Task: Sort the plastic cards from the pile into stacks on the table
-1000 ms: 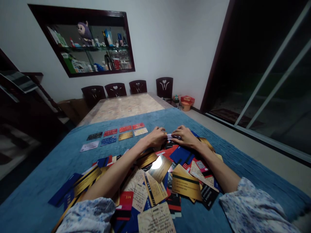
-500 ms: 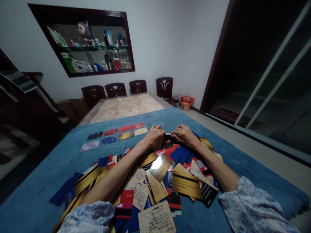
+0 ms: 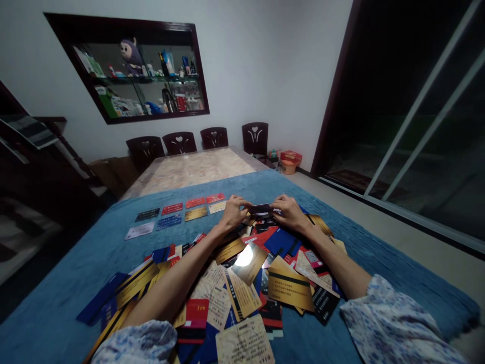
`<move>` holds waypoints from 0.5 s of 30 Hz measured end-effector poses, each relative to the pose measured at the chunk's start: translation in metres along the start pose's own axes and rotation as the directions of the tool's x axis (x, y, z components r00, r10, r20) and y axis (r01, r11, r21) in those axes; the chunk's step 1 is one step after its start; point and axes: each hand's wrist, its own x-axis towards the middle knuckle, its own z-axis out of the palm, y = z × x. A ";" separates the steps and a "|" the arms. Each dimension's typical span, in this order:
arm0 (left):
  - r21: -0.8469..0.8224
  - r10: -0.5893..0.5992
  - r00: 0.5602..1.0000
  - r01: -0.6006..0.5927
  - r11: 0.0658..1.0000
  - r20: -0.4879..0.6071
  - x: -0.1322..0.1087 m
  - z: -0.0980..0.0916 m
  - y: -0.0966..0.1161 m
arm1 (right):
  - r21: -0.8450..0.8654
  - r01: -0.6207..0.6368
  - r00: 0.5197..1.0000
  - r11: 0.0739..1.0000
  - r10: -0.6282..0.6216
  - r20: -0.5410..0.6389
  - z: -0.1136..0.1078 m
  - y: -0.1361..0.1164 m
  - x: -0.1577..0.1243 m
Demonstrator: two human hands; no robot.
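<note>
Blue cloth [image 3: 379, 242] covers the near part of the table [image 3: 200, 167], whose far end shows a bare, pale, marbled top. Above the far edge of a loose heap of cards [image 3: 242, 293], the left hand [image 3: 235, 212] and the right hand [image 3: 288, 212] face each other a little apart. Between them is a dark card [image 3: 260, 208], its left end pinched by the left hand's fingers and its right end by the right hand's (the print on it is too small to read).

The heap spreads under and between both forearms, the cards overlapping at all angles. Among them are a gold card [image 3: 291, 288] with a dark stripe, a black card [image 3: 326, 304] by the right forearm, and a cream card [image 3: 244, 341] nearest the wearer.

Left of the left hand, eight cards lie flat in two rows, apart from the heap. The far row runs from a dark green-black card [image 3: 147, 215] to three red ones [image 3: 172, 208]; the near row holds a whitish card [image 3: 140, 230], a blue card [image 3: 169, 221], a golden card [image 3: 196, 214] and a pale yellowish card [image 3: 217, 207].
</note>
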 end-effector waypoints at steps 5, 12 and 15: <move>-0.044 -0.020 1.000 0.020 0.999 -0.011 0.001 0.000 0.001 | 0.025 -0.025 1.000 0.999 0.026 -0.014 -0.001 0.001 -0.001; -0.064 -0.034 0.999 0.032 0.997 -0.028 0.000 0.001 0.002 | 0.045 -0.051 0.998 0.998 0.052 -0.031 0.000 0.001 0.000; -0.072 -0.052 0.998 0.049 0.996 -0.040 -0.001 0.000 0.003 | 0.076 -0.063 0.997 0.995 0.066 -0.049 0.001 -0.001 0.001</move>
